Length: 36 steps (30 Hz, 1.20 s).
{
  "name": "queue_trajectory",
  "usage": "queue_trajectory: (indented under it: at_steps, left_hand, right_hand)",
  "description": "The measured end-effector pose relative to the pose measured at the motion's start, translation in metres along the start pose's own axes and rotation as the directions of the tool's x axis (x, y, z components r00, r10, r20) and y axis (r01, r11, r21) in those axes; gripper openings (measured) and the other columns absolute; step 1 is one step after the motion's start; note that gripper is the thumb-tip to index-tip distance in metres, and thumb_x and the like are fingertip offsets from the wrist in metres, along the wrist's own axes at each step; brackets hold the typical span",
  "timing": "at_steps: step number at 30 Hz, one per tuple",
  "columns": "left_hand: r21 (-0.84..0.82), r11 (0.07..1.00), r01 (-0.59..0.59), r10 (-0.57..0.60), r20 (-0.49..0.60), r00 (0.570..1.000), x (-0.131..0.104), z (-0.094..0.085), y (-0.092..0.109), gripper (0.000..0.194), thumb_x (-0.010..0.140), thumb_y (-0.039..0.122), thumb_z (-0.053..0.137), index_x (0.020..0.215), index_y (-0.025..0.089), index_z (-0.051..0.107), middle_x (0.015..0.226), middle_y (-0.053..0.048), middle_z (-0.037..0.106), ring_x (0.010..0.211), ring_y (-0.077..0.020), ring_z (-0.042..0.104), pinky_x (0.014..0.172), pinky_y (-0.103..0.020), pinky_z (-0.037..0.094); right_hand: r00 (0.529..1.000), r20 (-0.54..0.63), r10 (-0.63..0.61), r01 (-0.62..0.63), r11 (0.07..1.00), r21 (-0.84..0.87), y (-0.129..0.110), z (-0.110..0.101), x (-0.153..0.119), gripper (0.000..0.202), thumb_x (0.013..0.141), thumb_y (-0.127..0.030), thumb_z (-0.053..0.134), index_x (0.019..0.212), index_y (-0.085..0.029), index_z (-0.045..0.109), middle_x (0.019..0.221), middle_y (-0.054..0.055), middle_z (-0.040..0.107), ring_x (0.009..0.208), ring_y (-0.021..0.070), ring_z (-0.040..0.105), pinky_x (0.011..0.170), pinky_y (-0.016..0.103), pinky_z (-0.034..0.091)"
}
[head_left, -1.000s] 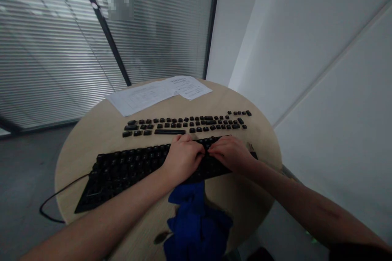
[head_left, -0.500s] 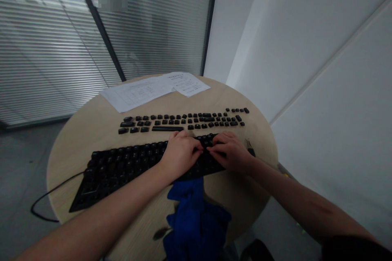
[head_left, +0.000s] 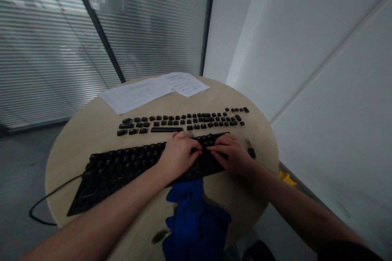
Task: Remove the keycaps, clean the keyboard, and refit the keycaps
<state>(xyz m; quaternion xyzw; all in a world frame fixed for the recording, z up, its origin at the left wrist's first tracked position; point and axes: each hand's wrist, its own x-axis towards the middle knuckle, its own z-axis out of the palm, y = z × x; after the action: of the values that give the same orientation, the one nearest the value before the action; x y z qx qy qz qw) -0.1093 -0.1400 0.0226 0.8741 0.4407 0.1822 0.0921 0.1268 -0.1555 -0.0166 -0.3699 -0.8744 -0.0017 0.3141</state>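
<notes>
A black keyboard with a cable lies at a slant on the round wooden table. Over its right part, my left hand has thumb and fingers pinched together at the keys. Facing it closely, my right hand is also pinched, fingertips down on the same part of the keyboard. Whatever sits between the fingers of either hand is too small and dark to make out. Behind the keyboard, loose black keycaps lie in rows, with a long space bar among them.
A small tool with wire prongs and a dark handle lies right of my right hand. Blue cloth bunches at the table's front edge. Paper sheets lie at the back. A white wall stands on the right.
The view has shifted slightly. My right hand has moved a little to the right, away from the left, and the small pronged tool shows more fully. The left hand stays nearly in place.
</notes>
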Motion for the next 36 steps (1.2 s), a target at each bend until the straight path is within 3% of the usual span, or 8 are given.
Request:
queue_trajectory:
  at_steps: [9, 13, 18, 24, 29, 32, 36]
  left_hand:
    - [0.045, 0.993, -0.11, 0.113, -0.072, 0.991, -0.002, 0.003, 0.002, 0.005, 0.086, 0.024, 0.072, 0.084, 0.026, 0.076, 0.084, -0.001, 0.076, 0.088, -0.0246, 0.056, 0.093, -0.047, 0.034]
    - [0.033, 0.991, -0.132, 0.134, -0.051, 0.99, 0.0, 0.003, 0.001, 0.007, 0.087, 0.023, 0.07, 0.085, 0.025, 0.076, 0.087, -0.001, 0.077, 0.089, -0.0239, 0.057, 0.092, -0.045, 0.034]
    - [0.053, 0.992, -0.118, 0.119, -0.016, 0.993, 0.0, 0.002, 0.0, 0.01, 0.088, 0.022, 0.067, 0.087, 0.027, 0.076, 0.087, 0.0, 0.077, 0.089, -0.0242, 0.058, 0.088, -0.044, 0.034]
    - [0.129, 0.987, -0.1, 0.109, -0.067, 0.992, -0.002, 0.001, 0.004, 0.014, 0.091, 0.03, 0.067, 0.084, 0.027, 0.078, 0.092, -0.004, 0.074, 0.094, -0.0264, 0.054, 0.089, -0.045, 0.035]
    - [0.136, 0.984, -0.113, 0.121, -0.048, 0.992, -0.002, -0.002, 0.001, 0.013, 0.089, 0.028, 0.068, 0.083, 0.028, 0.08, 0.091, -0.004, 0.071, 0.094, -0.0267, 0.054, 0.087, -0.045, 0.037]
    - [0.136, 0.984, -0.115, 0.12, -0.029, 0.992, -0.003, -0.006, 0.001, 0.013, 0.089, 0.027, 0.069, 0.09, 0.031, 0.081, 0.092, -0.004, 0.07, 0.093, -0.0263, 0.056, 0.087, -0.045, 0.038]
    - [0.168, 0.978, -0.121, 0.118, 0.029, 0.993, -0.004, -0.012, 0.005, 0.016, 0.09, 0.027, 0.067, 0.095, 0.032, 0.081, 0.095, -0.005, 0.069, 0.095, -0.0268, 0.057, 0.089, -0.046, 0.04]
  right_hand:
    - [0.989, -0.12, 0.09, -0.08, 0.993, 0.088, 0.001, -0.006, 0.002, 0.018, 0.095, -0.021, 0.059, 0.094, -0.02, 0.077, 0.081, 0.006, 0.071, 0.077, 0.0191, 0.062, 0.075, 0.035, 0.052]
    - [0.965, -0.186, 0.185, -0.168, 0.98, 0.107, 0.001, -0.009, 0.002, 0.02, 0.095, -0.022, 0.058, 0.09, -0.021, 0.077, 0.08, 0.005, 0.072, 0.075, 0.0179, 0.065, 0.076, 0.034, 0.053]
    - [0.952, -0.184, 0.245, -0.224, 0.966, 0.128, 0.001, -0.012, 0.002, 0.022, 0.095, -0.025, 0.057, 0.088, -0.023, 0.078, 0.081, 0.005, 0.073, 0.076, 0.0182, 0.067, 0.075, 0.034, 0.054]
    - [0.953, -0.177, 0.245, -0.226, 0.967, 0.12, 0.003, -0.007, 0.002, 0.021, 0.094, -0.025, 0.058, 0.086, -0.022, 0.077, 0.079, 0.005, 0.073, 0.074, 0.0176, 0.067, 0.073, 0.032, 0.054]
    - [0.967, -0.197, 0.159, -0.152, 0.987, 0.054, 0.0, -0.016, 0.005, 0.021, 0.095, -0.023, 0.058, 0.088, -0.021, 0.077, 0.078, 0.006, 0.073, 0.075, 0.0186, 0.066, 0.075, 0.032, 0.053]
    - [0.975, -0.169, 0.141, -0.147, 0.989, -0.024, 0.017, -0.04, 0.014, 0.022, 0.096, -0.025, 0.057, 0.09, -0.021, 0.077, 0.081, 0.006, 0.074, 0.079, 0.0199, 0.067, 0.078, 0.033, 0.052]
    - [0.944, -0.154, 0.292, -0.316, 0.934, -0.165, 0.082, -0.08, 0.029, 0.022, 0.096, -0.028, 0.058, 0.091, -0.021, 0.079, 0.088, 0.007, 0.077, 0.083, 0.0216, 0.068, 0.08, 0.034, 0.051]
